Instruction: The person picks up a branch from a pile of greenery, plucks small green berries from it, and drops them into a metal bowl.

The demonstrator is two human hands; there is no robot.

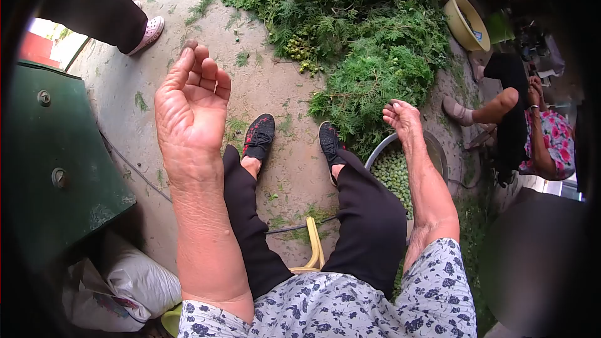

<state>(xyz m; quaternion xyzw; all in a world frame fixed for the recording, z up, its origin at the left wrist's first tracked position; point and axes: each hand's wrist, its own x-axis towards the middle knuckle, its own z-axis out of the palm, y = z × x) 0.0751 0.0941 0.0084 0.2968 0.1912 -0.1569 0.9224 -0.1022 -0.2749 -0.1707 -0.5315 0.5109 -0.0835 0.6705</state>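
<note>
Green berries [394, 175] part-fill the bowl [440, 156] beside a big branch pile [369, 56]; left hand [191, 109] spread and empty, right hand [404, 119] bunched, hold unclear.

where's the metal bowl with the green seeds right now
Head view: the metal bowl sits on the ground at the person's right, beside the right foot, under the right hand and by the pile of green branches.
</note>
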